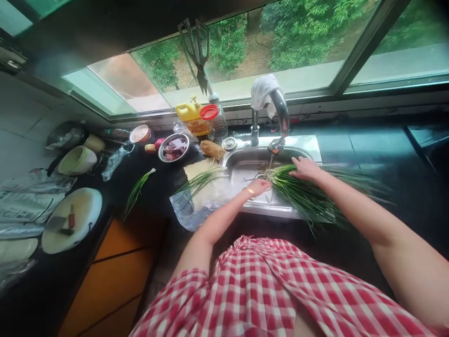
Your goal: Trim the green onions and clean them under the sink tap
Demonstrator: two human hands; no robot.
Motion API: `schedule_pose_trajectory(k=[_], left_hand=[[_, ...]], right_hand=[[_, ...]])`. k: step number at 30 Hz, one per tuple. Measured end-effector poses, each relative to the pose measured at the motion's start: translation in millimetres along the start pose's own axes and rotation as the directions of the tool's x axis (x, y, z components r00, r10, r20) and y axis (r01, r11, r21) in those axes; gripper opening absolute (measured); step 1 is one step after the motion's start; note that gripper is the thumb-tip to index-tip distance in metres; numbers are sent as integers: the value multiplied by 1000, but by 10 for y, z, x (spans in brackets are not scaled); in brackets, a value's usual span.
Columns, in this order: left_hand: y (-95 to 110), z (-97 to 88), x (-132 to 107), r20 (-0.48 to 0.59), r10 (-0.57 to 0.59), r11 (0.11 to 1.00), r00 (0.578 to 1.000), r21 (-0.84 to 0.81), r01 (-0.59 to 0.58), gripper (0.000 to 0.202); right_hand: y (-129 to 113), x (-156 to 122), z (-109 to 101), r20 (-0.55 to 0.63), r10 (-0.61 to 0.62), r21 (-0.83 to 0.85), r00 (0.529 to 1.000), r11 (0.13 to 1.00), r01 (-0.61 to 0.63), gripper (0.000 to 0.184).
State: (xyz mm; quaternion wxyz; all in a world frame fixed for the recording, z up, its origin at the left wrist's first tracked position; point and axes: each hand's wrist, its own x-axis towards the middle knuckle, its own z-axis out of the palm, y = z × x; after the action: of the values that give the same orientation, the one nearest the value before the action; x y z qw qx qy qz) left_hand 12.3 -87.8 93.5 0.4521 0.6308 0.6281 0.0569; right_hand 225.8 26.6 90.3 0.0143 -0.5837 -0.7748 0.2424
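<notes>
Checked shirt (252,281) nearest; right hand (306,169) on scallions (293,191), fingers apart; left hand (258,187), grip unclear; roots (268,173) best spread under the water (271,161).

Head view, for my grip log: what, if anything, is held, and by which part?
The right hand is at the stalks of the green onions, the left hand by their root ends; whether either grips cannot be told.

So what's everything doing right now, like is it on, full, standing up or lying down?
Gooseneck faucet: running, white wrapping over its bend
Scallion bunch: lying across the sink, root ends near the water
Metal bowl: holding dark reddish pieces
Yellow jug: upright
Scissors: points down
Cleaver: lying flat on the round cutting board
</notes>
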Motion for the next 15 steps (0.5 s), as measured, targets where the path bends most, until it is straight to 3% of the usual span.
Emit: schedule_pose_trajectory(k=[2,4,5,7,9,11,13,15], left_hand=[[-442,-419,-203,-218,-69,994,973,69,86,39],[-886,-792,-419,-461,-210,932,862,173,319,44],[-1090,-933,-509,-522,-274,877,808,209,433,49],[-1433,-1105,-619,-540,-377,796,753,228,561,66],[-1661,-1154,-627,-490,-439,742,753,275,611,81],[-1770,-1148,-566,-450,-454,701,769,353,620,82],[-1794,-1150,-497,-420,-445,678,791,419,604,69],[-1783,-1190,-468,-392,-440,666,808,461,587,49]], right_hand=[[-79,-115,216,21,-78,-9,997,997,78,55],[-127,-277,454,120,-208,-31,971,977,213,59],[-121,-355,566,189,-268,-55,945,958,282,60],[-39,-465,736,315,-312,-114,896,925,362,61],[103,-493,808,354,-277,-164,893,922,351,57],[216,-466,790,332,-243,-184,911,931,316,53],[207,-438,724,309,-217,-189,926,940,284,50],[41,-445,657,274,-212,-165,938,950,263,45]])
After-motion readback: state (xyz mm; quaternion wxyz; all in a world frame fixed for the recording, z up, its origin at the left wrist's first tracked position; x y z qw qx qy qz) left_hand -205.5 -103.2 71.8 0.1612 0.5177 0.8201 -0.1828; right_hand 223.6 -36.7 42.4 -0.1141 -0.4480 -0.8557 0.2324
